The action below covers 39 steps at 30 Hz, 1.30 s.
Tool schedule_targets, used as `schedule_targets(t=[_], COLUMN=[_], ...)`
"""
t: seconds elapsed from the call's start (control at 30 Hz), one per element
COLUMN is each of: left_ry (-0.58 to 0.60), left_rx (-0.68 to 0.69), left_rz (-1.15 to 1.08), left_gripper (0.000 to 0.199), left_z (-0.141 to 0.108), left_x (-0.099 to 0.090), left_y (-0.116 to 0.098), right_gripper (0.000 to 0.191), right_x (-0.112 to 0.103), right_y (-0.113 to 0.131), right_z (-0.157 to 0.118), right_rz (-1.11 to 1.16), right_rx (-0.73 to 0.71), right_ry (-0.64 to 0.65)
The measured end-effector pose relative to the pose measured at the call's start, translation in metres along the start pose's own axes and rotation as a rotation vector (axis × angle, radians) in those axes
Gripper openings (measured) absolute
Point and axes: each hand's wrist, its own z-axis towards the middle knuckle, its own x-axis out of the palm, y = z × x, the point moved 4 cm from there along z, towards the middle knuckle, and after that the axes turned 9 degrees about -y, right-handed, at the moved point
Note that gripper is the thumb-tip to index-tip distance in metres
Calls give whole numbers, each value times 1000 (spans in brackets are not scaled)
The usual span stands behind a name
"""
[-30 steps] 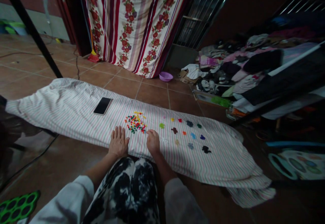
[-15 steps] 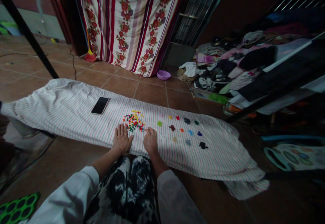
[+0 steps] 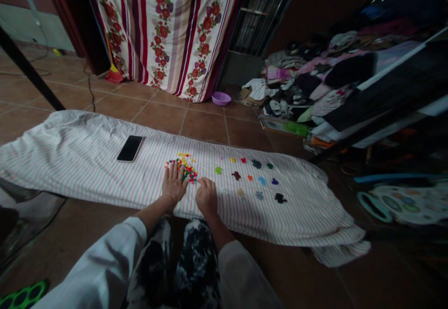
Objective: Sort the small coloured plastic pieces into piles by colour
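A heap of small multicoloured pieces (image 3: 190, 165) lies on the striped cloth (image 3: 154, 159). My left hand (image 3: 174, 183) is spread flat, its fingers over the near left part of the heap. Just right of it, my right hand (image 3: 207, 195) is closed with the index finger near the heap's right edge; what it holds, if anything, is too small to make out. To the right, small piles are sorted by colour, among them a light green pile (image 3: 218, 170), a dark red pile (image 3: 236, 175) and a black pile (image 3: 280, 198).
A phone (image 3: 130, 148) lies on the cloth at the left. Beyond are a hanging floral curtain (image 3: 178, 33), a purple basin (image 3: 221, 98) and heaped clothes (image 3: 315, 75). Dark poles slant on both sides. A green object (image 3: 26, 295) is at the lower left.
My left hand has moved forward onto the heap and covers part of it. My right hand stays closed near the heap's right edge. The camera view has shifted slightly.
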Motion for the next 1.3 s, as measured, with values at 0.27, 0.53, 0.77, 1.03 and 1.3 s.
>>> schedule_targets(t=[0.27, 0.53, 0.77, 1.03, 1.3], left_ry=[53, -25, -39, -34, -25], left_rx=[88, 139, 197, 132, 28], left_rz=[-27, -32, -26, 18, 51], left_gripper=[64, 61, 54, 64, 70], left_z=[33, 9, -13, -23, 3], left_x=[1, -3, -13, -14, -3], left_y=[4, -5, 9, 37, 67], right_gripper=[36, 34, 33, 35, 36], right_x=[-1, 1, -1, -3, -3], right_y=[2, 0, 2, 4, 2], right_z=[3, 3, 1, 2, 2], right_rz=[-1, -39, -37, -10, -11], right_rx=[26, 7, -16, 5, 15], right_ry=[35, 21, -2, -18, 3])
